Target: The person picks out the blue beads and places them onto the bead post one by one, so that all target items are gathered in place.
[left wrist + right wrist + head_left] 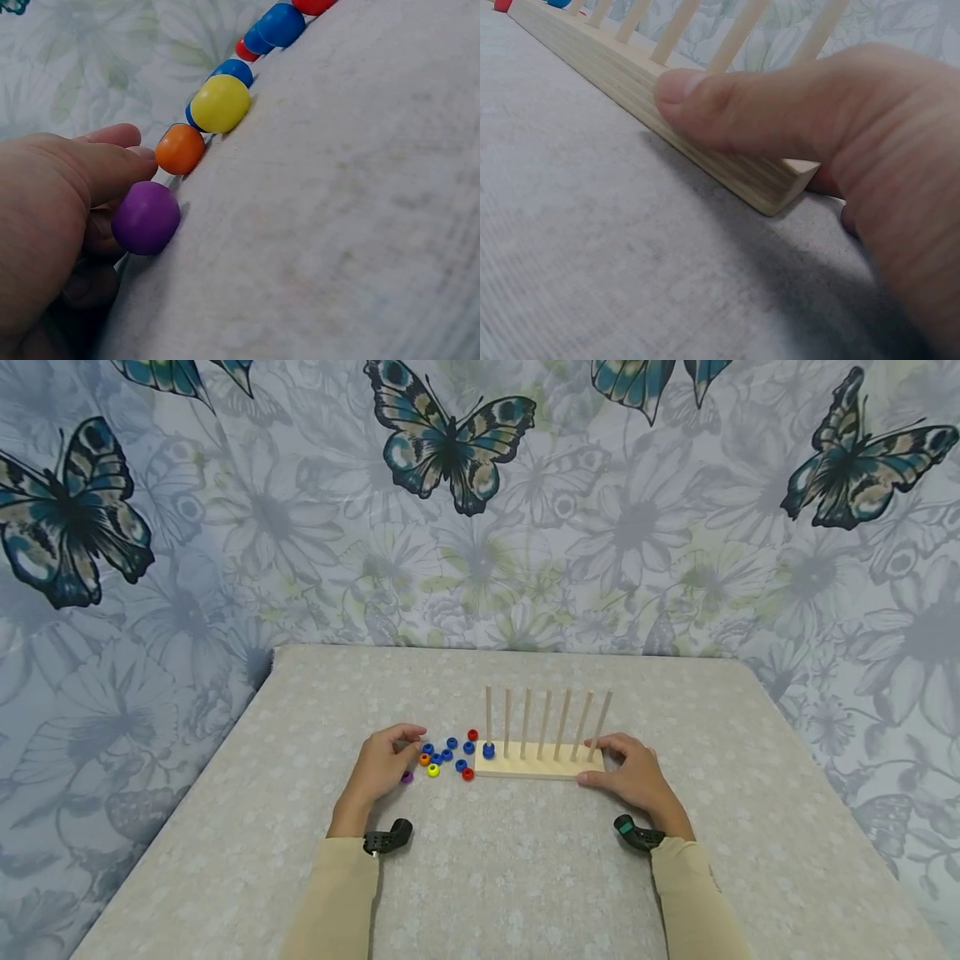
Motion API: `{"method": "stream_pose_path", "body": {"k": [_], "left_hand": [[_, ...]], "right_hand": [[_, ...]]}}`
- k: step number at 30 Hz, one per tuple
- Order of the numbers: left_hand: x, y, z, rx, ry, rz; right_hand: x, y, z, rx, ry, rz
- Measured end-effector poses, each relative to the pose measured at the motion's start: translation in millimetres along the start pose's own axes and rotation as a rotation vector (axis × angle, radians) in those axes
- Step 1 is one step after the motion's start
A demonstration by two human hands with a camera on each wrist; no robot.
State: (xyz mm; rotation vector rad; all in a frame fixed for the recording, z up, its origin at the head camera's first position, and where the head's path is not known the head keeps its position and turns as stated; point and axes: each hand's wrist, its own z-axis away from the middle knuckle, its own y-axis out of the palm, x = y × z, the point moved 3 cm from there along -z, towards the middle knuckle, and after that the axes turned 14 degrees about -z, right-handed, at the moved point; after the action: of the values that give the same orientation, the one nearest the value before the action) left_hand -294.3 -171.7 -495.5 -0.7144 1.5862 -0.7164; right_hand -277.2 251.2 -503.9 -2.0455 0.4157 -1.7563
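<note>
My right hand grips the right end of a wooden peg board, thumb along its front edge and fingers behind. Several upright pegs stand on it. A blue bead sits at the foot of the leftmost peg. To the left, my left hand rests beside the loose beads with its fingers loosely bent and holds none. Closest to it are a purple bead in front of the fingers and an orange bead at the fingertips. A yellow bead lies just past them.
Several blue beads and two red beads lie between my left hand and the board's left end. A patterned pale cloth covers the table. Behind the table's far edge rises a wall with butterflies and flowers.
</note>
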Motion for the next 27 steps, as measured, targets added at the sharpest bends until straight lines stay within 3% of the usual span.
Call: {"method": "stream_pose_path", "body": {"k": [27], "left_hand": [[-1.5,4.3,-1.3,0.111,0.039,-0.137]], "right_hand": [[-1.2,0.9,-0.7,0.004,-0.006,0.016]]}}
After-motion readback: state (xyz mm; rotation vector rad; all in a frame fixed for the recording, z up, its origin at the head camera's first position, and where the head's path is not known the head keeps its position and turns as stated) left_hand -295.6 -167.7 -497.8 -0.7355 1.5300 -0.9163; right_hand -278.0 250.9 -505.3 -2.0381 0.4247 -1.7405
